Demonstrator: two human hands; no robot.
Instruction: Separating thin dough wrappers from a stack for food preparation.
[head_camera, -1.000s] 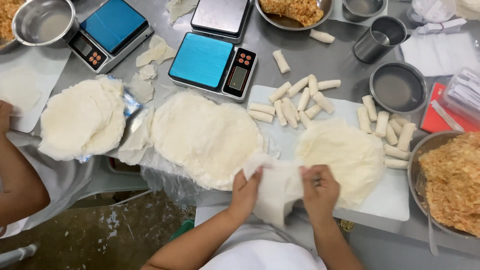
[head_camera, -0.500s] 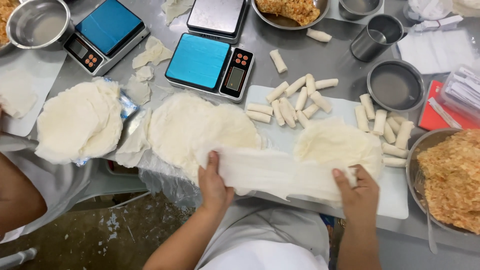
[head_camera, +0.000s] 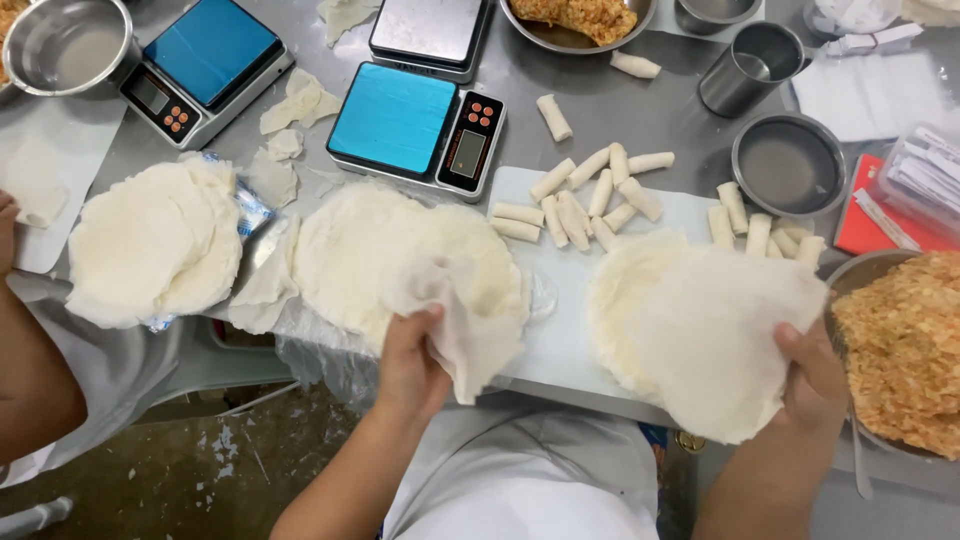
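Head view, thin pale wrapper (head_camera: 715, 340), limp

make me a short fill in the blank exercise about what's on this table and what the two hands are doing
1. The right hand holds a round thin wrapper beside a bowl of ____ filling.
2. The left hand grips a crumpled wrapper over the ____ stack of wrappers.
3. The scale nearest the rolls has a ____ top.

Missing words: orange; middle; blue
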